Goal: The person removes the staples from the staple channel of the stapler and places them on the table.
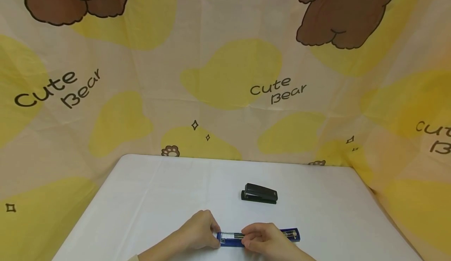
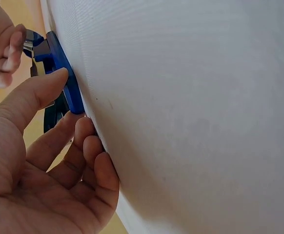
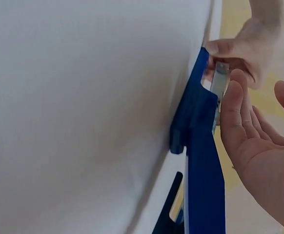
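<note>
Two hands meet over a blue stapler (image 1: 231,243), which lies opened out on a white surface (image 1: 158,202). The left hand (image 1: 201,230) pinches the stapler's left end between thumb and fingers. The right hand (image 1: 266,239) hovers over the stapler's middle, fingers relaxed and thumb well apart from them, gripping nothing; whether a fingertip touches the metal channel (image 3: 219,78) above the stapler's base cannot be told. A black stapler (image 1: 261,193) sits upright behind the blue stapler, apart from it.

The hold at the blue stapler's left end appears to be the weak point: only fingertips pin it, so a hard push or pull from the right hand could twist the base free or send it skidding over the smooth cloth covering. The blue upper arm (image 3: 205,180), swung out past the stapler's right half, looks free to tip; a knock could bring it back over the base and nip the right hand's fingers. If the channel is spring-loaded, a careless release might fling out its contents; whether staples are loaded is too small to make out. The black stapler, beyond the blue stapler's far side, seems at little risk.
</note>
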Action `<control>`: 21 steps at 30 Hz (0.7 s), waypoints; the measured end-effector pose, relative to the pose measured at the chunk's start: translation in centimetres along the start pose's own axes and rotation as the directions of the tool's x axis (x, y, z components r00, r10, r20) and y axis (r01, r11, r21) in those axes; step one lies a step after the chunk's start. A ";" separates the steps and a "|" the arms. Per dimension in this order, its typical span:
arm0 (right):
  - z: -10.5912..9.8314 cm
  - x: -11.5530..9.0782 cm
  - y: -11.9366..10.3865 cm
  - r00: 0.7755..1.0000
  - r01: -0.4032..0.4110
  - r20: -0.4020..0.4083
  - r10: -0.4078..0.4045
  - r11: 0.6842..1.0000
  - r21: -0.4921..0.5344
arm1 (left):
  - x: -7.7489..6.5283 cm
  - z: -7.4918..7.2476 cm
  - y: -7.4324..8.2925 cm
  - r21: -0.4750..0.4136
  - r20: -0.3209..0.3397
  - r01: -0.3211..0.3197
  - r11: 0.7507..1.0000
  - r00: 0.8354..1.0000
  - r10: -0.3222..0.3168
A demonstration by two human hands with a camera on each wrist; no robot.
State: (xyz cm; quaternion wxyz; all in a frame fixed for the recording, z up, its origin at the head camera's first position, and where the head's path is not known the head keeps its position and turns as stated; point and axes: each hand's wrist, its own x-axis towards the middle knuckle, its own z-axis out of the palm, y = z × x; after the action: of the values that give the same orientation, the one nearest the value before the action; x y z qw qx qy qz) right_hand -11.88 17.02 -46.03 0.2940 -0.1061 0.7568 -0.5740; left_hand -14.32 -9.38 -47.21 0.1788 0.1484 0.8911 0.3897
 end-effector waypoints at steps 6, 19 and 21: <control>1.1 0.5 0.4 0.997 -0.083 -0.006 0.083 0.995 0.048 | 0.1 0.1 -0.1 -0.007 0.006 0.005 1.000 1.000 -0.005; 2.1 1.0 0.6 0.994 -0.108 0.031 0.105 0.981 0.161 | 0.0 0.1 -0.1 -0.020 0.009 0.010 1.000 1.000 -0.010; 2.2 1.1 0.6 0.994 -0.105 0.035 0.101 0.980 0.171 | 0.0 0.0 -0.1 -0.015 0.009 0.013 1.000 1.000 -0.012</control>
State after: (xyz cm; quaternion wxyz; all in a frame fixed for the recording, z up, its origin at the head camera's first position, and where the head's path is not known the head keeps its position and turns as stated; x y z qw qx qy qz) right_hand -11.40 14.85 -47.29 0.3413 -0.0484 0.7049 -0.6199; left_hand -14.32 -9.38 -47.28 0.1862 0.1431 0.8883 0.3947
